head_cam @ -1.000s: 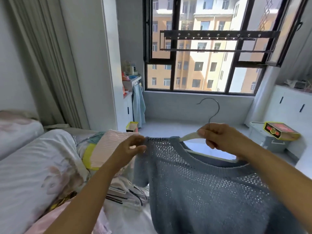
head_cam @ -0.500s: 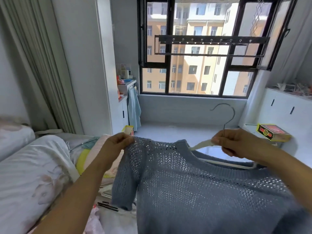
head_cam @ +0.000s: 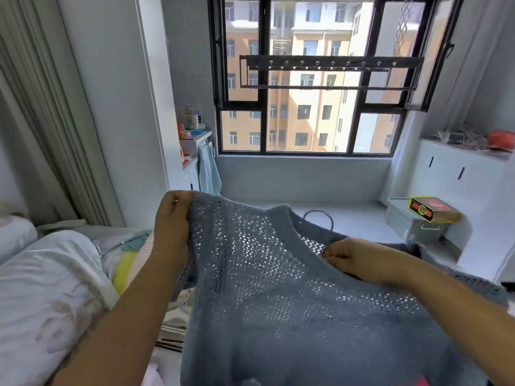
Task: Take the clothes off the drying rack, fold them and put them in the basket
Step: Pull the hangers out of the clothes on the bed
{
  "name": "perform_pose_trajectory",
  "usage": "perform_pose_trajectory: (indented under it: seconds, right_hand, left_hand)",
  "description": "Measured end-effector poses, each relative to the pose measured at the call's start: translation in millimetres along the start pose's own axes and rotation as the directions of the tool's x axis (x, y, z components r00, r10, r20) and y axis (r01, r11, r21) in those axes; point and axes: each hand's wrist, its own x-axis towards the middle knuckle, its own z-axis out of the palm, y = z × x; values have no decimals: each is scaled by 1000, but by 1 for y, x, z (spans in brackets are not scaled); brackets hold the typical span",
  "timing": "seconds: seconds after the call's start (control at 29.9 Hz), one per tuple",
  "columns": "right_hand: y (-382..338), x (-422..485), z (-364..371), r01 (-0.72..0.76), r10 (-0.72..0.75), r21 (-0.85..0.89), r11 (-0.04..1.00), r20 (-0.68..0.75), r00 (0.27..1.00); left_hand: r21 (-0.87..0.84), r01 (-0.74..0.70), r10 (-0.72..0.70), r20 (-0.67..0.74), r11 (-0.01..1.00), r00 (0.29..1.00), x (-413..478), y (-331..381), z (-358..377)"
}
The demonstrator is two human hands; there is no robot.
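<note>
Item: blue-grey open-knit sweater, off the drying rack and held spread above the bed, its long axis running shoulder to shoulder between the hands. The left hand pinches the shoulder on its side with curled fingers; the right hand has its fingers bunched tight on the collar rim, and whether they also catch the hanger beneath cannot be told. The hanger hook stands out of the neck opening just beyond the right fingertips, so the right hand is judged nearer for drawing it out. Writing: the red-and-yellow box bears print too small to read.
</note>
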Motion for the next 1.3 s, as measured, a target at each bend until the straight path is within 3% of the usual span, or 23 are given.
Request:
perform_pose_trajectory:
  seconds: [0.13, 0.23, 0.33, 0.43, 0.6, 0.67, 0.74, 0.84, 0.97, 1.04, 1.1, 1.2, 1.3]
  right_hand:
    - [3, 1, 8, 4, -6, 42, 999, 35, 999]
    - [0, 8, 20, 10, -2, -78, 997, 100, 995]
    - [-7, 16, 35, -7, 62, -213, 977, 251, 966]
    - [-9, 25, 43, 14, 70, -260, 965, 312, 947]
    - [-12, 31, 53, -17, 95, -235, 972, 325, 941]
    - [-12, 30, 52, -63, 92, -101, 993, 317, 944]
    - [-11, 29, 47, -95, 83, 31, 995, 276, 957]
    - [-12, 31, 44, -74, 77, -24, 997, 245, 966]
    - [-16, 37, 48, -67, 102, -136, 989, 270, 957]
    - [-19, 40, 49, -59, 99, -158, 986, 256, 962]
    - [-21, 41, 50, -60, 106, -188, 980, 243, 964]
    - [-17, 41, 54, -59, 118, -231, 971, 252, 961]
    - [-10, 33, 54, -37, 83, -198, 980, 229, 970]
  left_hand:
    - [30, 82, -80, -48, 996, 996, 8, -7, -13]
    - [-105, 166, -174, -82, 981, 981, 5, -5, -11]
    - [-175, 183, -190, -21, 967, 982, 2, 5, -4]
    - [-203, 201, -185, 96, 958, 978, -5, 16, 8]
    - [-175, 245, -213, 180, 954, 960, -15, 19, 28]
    - [-128, 268, -242, 189, 955, 952, -14, 12, 29]
    - [9, 241, -239, 157, 971, 958, -12, -1, 28]
    - [133, 182, -201, 146, 974, 969, -12, -14, 26]
    - [254, 10, -118, 417, 967, 901, -38, -10, 43]
    - [405, -129, -132, 556, 905, 821, -55, -13, 58]
    - [519, -261, -102, 570, 814, 815, -63, -22, 67]
    - [448, -313, 7, 564, 838, 825, -62, -30, 70]
    - [367, -216, -2, 510, 905, 860, -51, -34, 66]
